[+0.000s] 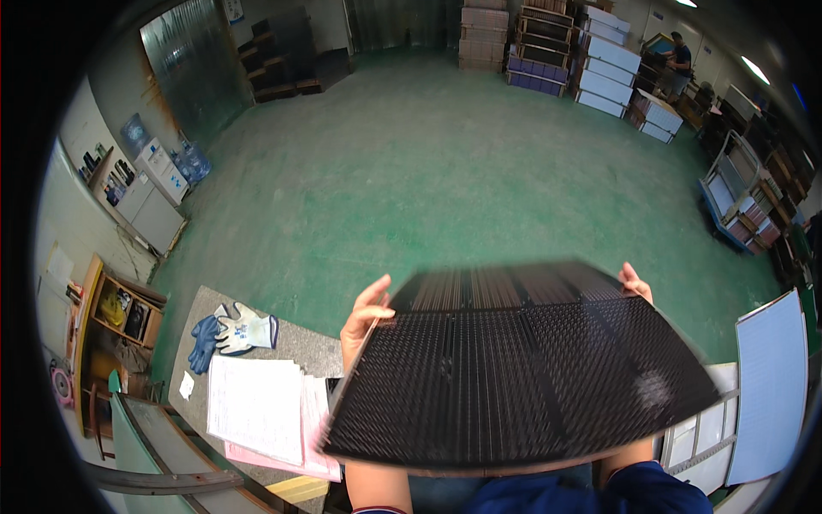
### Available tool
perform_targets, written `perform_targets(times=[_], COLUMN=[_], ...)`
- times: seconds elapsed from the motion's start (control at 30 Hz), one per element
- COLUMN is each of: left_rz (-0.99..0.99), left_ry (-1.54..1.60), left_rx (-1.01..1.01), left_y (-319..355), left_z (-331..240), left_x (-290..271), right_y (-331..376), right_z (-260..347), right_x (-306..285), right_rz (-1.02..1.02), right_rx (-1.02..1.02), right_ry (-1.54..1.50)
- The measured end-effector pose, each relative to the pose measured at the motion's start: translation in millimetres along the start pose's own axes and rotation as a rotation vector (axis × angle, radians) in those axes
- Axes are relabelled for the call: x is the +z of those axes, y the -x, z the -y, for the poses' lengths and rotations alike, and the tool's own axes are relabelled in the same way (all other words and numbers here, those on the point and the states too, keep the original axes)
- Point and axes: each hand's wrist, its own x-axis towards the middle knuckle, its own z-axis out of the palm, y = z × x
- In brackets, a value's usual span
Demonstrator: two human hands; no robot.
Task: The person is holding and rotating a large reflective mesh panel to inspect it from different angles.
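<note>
A large dark panel (pixel 505 385), covered in rows of fine dots or holes and split into several strips, is held up in front of my body. Its far part looks bent or folded back, and motion blurs its edges. My left hand (pixel 364 321) grips the panel's left edge, with the thumb on top and fingers partly showing. At the far right edge, my right hand (pixel 634 284) holds the panel too; most of that hand is hidden behind it. Both forearms pass beneath the panel. A pale glare spot shows on its right side.
On a grey table at left lie work gloves (pixel 246 329), white papers (pixel 255 407) and pink sheets. A light blue panel (pixel 771 385) stands at right. Further off are a loaded trolley (pixel 735 188), stacked boxes (pixel 606 64), a water dispenser (pixel 163 169) and another person (pixel 679 62).
</note>
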Motion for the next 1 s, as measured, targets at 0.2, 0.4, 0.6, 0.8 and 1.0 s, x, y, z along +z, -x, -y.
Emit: perform_targets(times=[0.2, 0.4, 0.6, 0.8, 1.0], left_rz=[-0.065, -0.169, -0.163, -0.173, -0.316], left_ry=[0.023, 0.156, 0.256, 0.216, 0.247], left_rx=[-0.114, -0.297, -0.572, -0.454, -0.386], left_y=[0, 1, 2, 6, 2], left_z=[-1, -12, -6, 4, -8], left_x=[1, 14, 6, -3, 0], right_y=[2, 6, 8, 6, 25], right_z=[-2, 5, 13, 7, 0], right_x=[38, 41, 66, 46, 0], right_rz=[-0.118, -0.088, -0.094, 0.024, 0.153], right_rx=[0.181, 0.213, 0.317, 0.456, 0.610], right_ry=[-0.379, -0.565, -0.497, -0.366, 0.024])
